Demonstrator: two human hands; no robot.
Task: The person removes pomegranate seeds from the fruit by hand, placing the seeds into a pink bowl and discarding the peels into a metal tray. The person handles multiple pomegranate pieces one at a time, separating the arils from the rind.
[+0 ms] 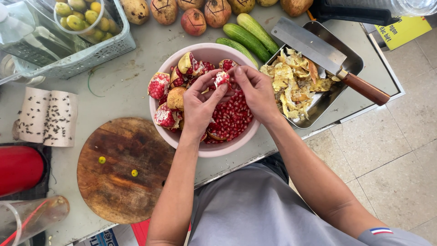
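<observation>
The person's left hand [198,107] and right hand [256,91] meet over the big round pink plastic bowl [227,146], which sits on the grey worktop [127,86]. Both hands pinch one small broken piece of red pomegranate [221,78] – fingertips of each hand grip it from its own side, w/ the left thumb under it. The piece hangs just above the heap of loose red seeds [234,116] in the bowl.

To do this bit well, it looks best to keep the piece low & right over the bowl, so seeds drop in and don't bounce out. Thumbs should bend the skin back and push softly – a hard squeeze would likely burst the seeds & make juice squirt. White skin bits should prob. be picked off and kept out of the seed heap.

More pomegranate chunks [166,116] wait on the left side of the bowl, touching each other. Just right of the bowl a shiny metal tray [350,59] holds yellow peel scraps [291,82], and a wide steel cleaver with a brown wooden handle [318,48] lies across it. Long green cucumbers [248,36] lie behind the bowl. A round dark wooden cutting board [123,168] sits at the front left, near the bowl.
</observation>
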